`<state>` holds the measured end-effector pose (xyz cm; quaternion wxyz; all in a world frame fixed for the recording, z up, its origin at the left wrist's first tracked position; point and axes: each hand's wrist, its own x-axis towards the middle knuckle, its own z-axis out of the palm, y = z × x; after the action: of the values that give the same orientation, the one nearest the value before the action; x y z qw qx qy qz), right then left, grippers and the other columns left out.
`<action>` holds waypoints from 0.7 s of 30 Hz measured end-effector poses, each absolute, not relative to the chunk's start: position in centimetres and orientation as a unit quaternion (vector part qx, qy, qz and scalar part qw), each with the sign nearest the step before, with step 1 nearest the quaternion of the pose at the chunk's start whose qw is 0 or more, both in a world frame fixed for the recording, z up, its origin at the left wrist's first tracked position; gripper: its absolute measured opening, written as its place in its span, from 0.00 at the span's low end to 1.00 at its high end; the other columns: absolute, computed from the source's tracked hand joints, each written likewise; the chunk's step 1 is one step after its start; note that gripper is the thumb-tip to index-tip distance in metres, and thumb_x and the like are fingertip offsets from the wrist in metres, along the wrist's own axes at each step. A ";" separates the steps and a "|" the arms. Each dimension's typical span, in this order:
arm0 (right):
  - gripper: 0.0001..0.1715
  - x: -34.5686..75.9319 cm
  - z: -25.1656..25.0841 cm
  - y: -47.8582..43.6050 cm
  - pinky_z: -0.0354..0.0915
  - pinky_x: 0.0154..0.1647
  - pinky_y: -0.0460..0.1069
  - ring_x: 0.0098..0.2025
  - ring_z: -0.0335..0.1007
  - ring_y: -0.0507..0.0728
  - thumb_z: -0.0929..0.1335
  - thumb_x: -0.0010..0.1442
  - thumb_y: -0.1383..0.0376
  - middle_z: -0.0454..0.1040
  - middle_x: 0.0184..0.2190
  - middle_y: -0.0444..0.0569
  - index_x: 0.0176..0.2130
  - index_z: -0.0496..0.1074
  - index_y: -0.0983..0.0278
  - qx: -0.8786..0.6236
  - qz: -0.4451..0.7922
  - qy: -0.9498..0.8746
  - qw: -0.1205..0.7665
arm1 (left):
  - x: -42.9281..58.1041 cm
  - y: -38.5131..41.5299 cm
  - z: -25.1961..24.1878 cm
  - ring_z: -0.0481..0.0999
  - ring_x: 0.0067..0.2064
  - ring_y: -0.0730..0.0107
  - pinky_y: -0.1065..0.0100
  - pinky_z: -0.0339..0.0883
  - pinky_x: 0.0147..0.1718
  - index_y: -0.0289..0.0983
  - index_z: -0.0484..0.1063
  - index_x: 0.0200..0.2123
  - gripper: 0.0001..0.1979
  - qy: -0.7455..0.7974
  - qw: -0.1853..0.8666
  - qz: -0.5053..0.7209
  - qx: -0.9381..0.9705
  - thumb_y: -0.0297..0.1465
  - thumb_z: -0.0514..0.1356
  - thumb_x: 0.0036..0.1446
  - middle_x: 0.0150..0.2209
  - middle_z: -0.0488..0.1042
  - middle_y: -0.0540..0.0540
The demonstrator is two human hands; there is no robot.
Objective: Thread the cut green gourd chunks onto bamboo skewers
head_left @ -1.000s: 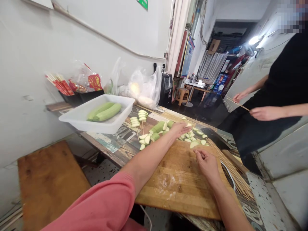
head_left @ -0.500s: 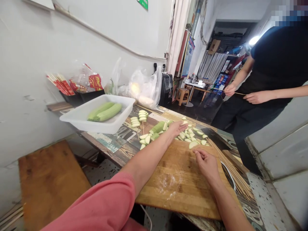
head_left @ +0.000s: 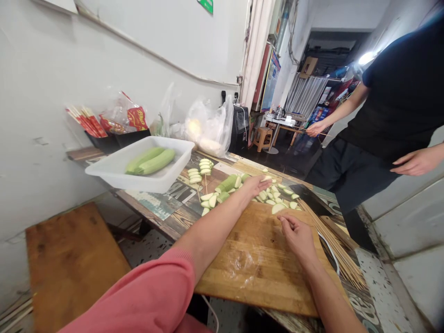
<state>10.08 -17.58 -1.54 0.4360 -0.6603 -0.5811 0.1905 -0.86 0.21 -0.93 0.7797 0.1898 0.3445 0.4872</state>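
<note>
My left hand [head_left: 257, 184] reaches across to the far side of the table, fingers stretched out among cut zucchini slices [head_left: 271, 196]. One pale slice lies right at its fingertips; whether it is gripped is unclear. Over the far right part of the wooden cutting board [head_left: 256, 259], my right hand [head_left: 299, 235] is closed with thumb and finger pinched; what they hold, if anything, does not show. A larger zucchini slice [head_left: 278, 208] sits just beyond it. Left of my left hand are a zucchini piece [head_left: 227, 183] and skewered stacks of zucchini slices [head_left: 206, 166].
A white tub [head_left: 163, 182] holds whole zucchinis [head_left: 157, 162]. Bamboo skewers [head_left: 335, 247] and a dark cleaver [head_left: 312, 199] lie on the right. Plastic bags [head_left: 210, 127] stand at the back. Another person [head_left: 398, 101] stands across, holding a thin stick.
The other person's hands have moved apart: one now holds the stick farther left, the other is lowered to the right. My own hands have stayed put.
</note>
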 end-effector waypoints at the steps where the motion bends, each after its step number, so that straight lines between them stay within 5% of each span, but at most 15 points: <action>1: 0.21 10.1 -1.5 -17.6 0.63 0.27 0.48 0.25 0.69 0.56 0.63 0.50 0.55 0.76 0.24 0.50 0.31 0.76 0.67 -0.659 0.192 -0.581 0.437 | -0.9 0.2 -0.9 0.77 0.38 0.59 0.66 0.73 0.34 0.26 0.65 0.38 0.07 0.347 0.780 0.487 0.187 0.19 0.54 0.55 0.36 0.74 0.31; 21: 0.24 10.0 -1.2 -17.6 0.58 0.22 0.47 0.21 0.64 0.55 0.61 0.50 0.55 0.72 0.19 0.49 0.33 0.76 0.69 -0.673 0.179 -0.589 0.410 | -0.7 0.6 -1.4 0.77 0.37 0.61 0.67 0.73 0.33 0.26 0.66 0.38 0.07 0.345 0.775 0.485 0.212 0.20 0.55 0.54 0.34 0.75 0.33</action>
<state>9.97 -17.64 -1.24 0.4104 -0.6729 -0.5890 0.1788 -0.69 0.57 -1.44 0.7751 0.2119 0.3452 0.4850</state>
